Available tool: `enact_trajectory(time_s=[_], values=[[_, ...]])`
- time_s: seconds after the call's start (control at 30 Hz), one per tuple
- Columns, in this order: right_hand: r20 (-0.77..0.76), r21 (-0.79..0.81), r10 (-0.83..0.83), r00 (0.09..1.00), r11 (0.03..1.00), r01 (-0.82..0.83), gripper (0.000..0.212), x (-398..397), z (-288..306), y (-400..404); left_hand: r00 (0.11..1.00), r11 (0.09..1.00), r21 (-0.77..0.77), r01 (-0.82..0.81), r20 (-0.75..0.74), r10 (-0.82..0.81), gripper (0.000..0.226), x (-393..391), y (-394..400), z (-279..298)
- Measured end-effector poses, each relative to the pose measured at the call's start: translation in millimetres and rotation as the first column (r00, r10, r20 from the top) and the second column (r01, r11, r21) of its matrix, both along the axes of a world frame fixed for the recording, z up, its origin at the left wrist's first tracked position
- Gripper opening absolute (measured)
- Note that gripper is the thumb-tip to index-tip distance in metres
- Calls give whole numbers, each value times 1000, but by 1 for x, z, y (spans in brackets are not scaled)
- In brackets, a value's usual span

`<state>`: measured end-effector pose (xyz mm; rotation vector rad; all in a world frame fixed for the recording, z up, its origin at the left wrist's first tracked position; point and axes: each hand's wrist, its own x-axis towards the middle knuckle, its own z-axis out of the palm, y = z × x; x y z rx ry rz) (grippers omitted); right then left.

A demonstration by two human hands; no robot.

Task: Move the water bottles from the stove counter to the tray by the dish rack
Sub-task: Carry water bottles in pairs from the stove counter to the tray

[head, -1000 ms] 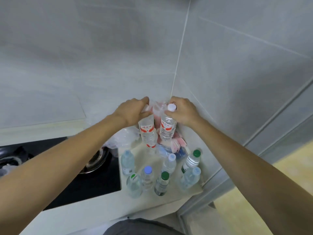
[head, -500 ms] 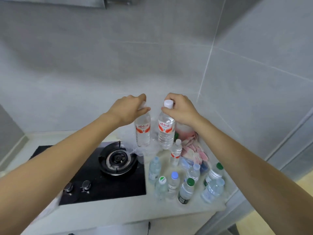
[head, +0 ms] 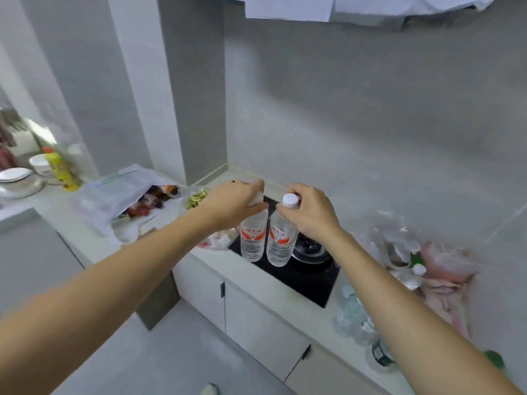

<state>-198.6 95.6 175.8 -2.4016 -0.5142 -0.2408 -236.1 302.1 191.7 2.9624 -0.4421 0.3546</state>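
My left hand (head: 236,201) grips the top of a clear water bottle with a red label (head: 252,240), hanging in the air over the black stove (head: 308,280). My right hand (head: 309,212) holds a second red-label bottle (head: 281,243) by its white cap, right beside the first. Both bottles hang upright and almost touch. Several more bottles (head: 356,317) stand on the stove counter at the right, partly hidden by my right forearm. At the far left, bowls and plates (head: 17,178) stand on the counter; the tray is not clearly visible.
A gas burner (head: 312,250) sits behind the held bottles. Plastic bags and pink cloth (head: 445,266) lie in the right corner. A zip bag of food (head: 125,195) and a yellow bottle (head: 61,172) lie on the left counter. Cabinet fronts (head: 256,323) and floor are below.
The view has swung left, away from the corner. Both hands have carried their bottles leftward from above the bottle group to above the stove.
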Motion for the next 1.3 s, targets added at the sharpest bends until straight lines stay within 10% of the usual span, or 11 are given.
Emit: enact_trajectory(time_s=[0.6, 1.3], values=[[-20, -44, 607, 794, 793, -607, 24, -174, -15, 478, 761, 761, -37, -648, -9, 648, 34, -310, 417, -28], [-79, -59, 980, 184, 180, -982, 26, -423, -52, 920, 98, 82, -109, -991, -143, 985, 34, -599, 702, -69]])
